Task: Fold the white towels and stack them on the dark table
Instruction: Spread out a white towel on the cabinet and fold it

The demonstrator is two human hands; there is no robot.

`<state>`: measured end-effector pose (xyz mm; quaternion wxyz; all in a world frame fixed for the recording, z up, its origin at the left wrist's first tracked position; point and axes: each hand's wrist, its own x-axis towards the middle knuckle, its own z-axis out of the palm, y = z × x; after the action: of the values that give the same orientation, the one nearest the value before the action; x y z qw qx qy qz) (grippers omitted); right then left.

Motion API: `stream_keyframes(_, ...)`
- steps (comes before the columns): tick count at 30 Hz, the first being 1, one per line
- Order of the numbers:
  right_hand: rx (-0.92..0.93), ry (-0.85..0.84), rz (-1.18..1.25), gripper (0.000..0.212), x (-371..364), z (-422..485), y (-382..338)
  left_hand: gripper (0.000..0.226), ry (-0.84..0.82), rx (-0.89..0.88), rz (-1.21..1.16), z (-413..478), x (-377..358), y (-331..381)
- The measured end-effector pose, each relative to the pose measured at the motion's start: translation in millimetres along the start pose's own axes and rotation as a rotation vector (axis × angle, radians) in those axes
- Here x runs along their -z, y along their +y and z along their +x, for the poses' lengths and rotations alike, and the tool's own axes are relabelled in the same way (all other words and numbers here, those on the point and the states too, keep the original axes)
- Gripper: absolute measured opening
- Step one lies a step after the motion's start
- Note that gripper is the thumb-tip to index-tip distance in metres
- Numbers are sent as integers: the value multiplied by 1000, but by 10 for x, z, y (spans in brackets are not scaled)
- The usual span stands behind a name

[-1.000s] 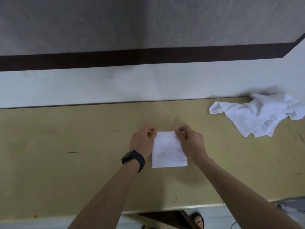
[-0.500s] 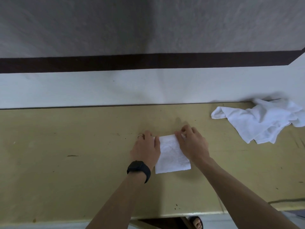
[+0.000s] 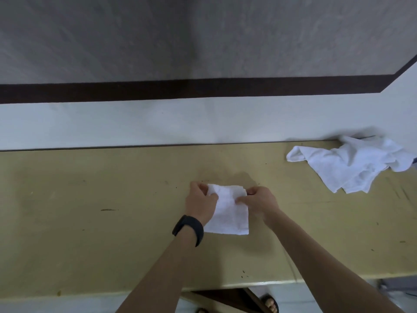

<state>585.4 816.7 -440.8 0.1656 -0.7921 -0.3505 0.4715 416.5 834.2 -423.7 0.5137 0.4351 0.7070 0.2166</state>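
Here — yellowish table | grey wall — dark band

Looks like a plain back room or laundry spot; can't tell if it's a home or a workplace. There's a long worn table, yellowish top all scuffs and dark specks, shoved right against a painted wall that's white down low, then a dark brown stripe, then grey textured stuff above. Crumpled white towels sit at the table's far right edge, a folded towel mid-table. A sandalled foot shows under the near edge.
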Motion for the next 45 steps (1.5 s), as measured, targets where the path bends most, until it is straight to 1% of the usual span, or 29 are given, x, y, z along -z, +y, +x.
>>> stream_keyframes(2, 51, -24, 57, 20, 31, -112, -44, 32, -52, -2, -87, -94, 170, 17)
stream_keyframes(3, 97, -37, 97, 22, 54, -200, -108, 38, -92, -12, -95, -148, 281, 39)
stream_keyframes(5, 206, -78, 153, 18, 108, -395, -313, 45, -162, -67, -58, -276, 533, 115)
stream_keyframes(6, 260, -100, 137, 14, 147, -516, -456, 46, -182, -107, -22, -356, 675, 173)
stream_keyframes(9, 474, -133, 1, 15, 283, -915, -938, 44, -180, -237, 77, -624, 1140, 394)
stream_keyframes(11, 629, -119, -163, 15, 383, -1298, -1339, 42, -159, -333, 145, -884, 1512, 613)
stream_keyframes(13, 736, -142, -261, 17, 461, -1696, -1712, 37, -111, -406, 223, -1201, 1879, 824)
stream_keyframes(17, 901, -226, -344, 19, 458, -2465, -2428, 28, 59, -485, 299, -1946, 2668, 1142)
stream_keyframes(20, 1029, -291, -383, 24, 259, -3086, -2885, 12, 190, -496, 313, -2571, 3240, 1167)
stream_keyframes(23, 1152, -356, -442, 27, -128, -3670, -3232, 10, 353, -491, 292, -3145, 3767, 1021)
stream_keyframes(25, 1246, -436, -488, 28, -494, -4077, -3442, 17, 461, -440, 202, -3515, 4111, 799)
stream_keyframes(27, 1334, -518, -543, 26, -879, -4500, -3611, 20, 581, -400, 164, -3878, 4415, 558)
stream_keyframes(29, 1423, -595, -612, 25, -1344, -5008, -3724, 13, 764, -357, 146, -4305, 4747, 245)
stream_keyframes(31, 1495, -684, -655, 24, -1828, -5552, -3770, 9, 898, -323, 133, -4765, 5059, -87)
stream_keyframes(35, 1661, -824, -737, 24, -2799, -6648, -3731, 14, 1076, -221, 83, -5626, 5644, -823)
stream_keyframes(39, 1825, -930, -821, 25, -3768, -7764, -3598, 8, 1292, -107, 98, -6452, 6266, -1567)
stream_keyframes(42, 1903, -1016, -838, 25, -4359, -8568, -3471, 2, 1369, -42, 130, -7096, 6619, -2039)
stream_keyframes(45, 1988, -1105, -857, 24, -4862, -9330, -3260, 11, 1452, 37, 121, -7693, 6878, -2526)
